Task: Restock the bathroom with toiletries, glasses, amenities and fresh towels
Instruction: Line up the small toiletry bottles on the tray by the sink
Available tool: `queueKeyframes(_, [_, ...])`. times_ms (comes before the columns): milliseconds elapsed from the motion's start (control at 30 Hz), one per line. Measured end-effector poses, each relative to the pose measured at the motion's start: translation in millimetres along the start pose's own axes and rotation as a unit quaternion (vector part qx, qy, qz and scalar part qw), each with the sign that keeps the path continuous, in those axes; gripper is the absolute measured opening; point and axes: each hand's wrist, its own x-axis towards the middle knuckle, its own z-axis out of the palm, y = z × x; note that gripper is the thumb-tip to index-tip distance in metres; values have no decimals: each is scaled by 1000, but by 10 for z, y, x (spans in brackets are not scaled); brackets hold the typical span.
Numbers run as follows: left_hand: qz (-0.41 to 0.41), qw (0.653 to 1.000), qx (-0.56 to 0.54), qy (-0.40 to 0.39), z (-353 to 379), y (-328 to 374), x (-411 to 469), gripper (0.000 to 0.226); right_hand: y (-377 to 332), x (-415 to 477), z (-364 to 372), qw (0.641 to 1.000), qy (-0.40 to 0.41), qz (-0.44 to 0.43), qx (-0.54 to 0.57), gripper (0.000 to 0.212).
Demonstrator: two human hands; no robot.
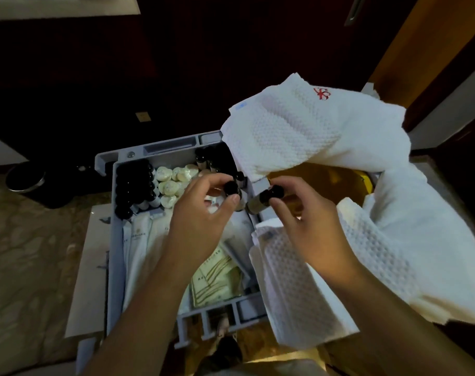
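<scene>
grey tray [112, 253] sits on a pale flat top [87, 267] that shows along the tray's left side. in the tray's far-left corner: packed black-capped bottles [133, 185]. just right of them, round wrapped soaps [171, 183]. far-right corner: more dark bottles [203, 158]. near-left part: long white sachets [136, 240]. near-middle: cream packet [214, 278] with gold lines. white waffle towels [298, 131] overlap the tray's right edge. patterned floor [27, 253] left of the tray, with a dark round bin [27, 180] on it.
</scene>
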Motion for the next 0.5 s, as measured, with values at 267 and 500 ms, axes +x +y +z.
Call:
queueKeyframes(267, [-45, 999, -27, -2, 51, 301, -1144, 21, -33, -1019, -379, 989, -17, 90, 114, 25])
queueKeyframes(500, [-53, 995, -80, -11, 270, 369, -2263, 26, 88, -1973, -608, 981, -64, 74, 169, 22])
